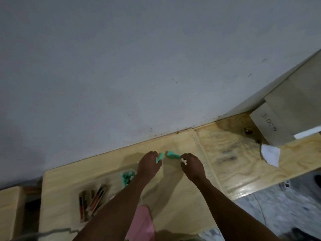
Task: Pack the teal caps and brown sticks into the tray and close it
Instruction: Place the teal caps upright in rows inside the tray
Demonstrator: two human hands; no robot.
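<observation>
Both hands hold teal caps above the pale plywood desk [173, 197].

Brown sticks [92, 200] lie far left; loose teal plastic caps [127, 177] beside them. Left hand [149, 165] grip pinches 1 teal cap [159, 157]; right hand [192, 166] grip holds a teal cap stack [172, 154].

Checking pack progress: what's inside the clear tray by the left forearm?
A cluster of teal caps sits in the tray. The left hand and forearm cover its right side, so the full count and any sticks inside can't be seen.
</observation>
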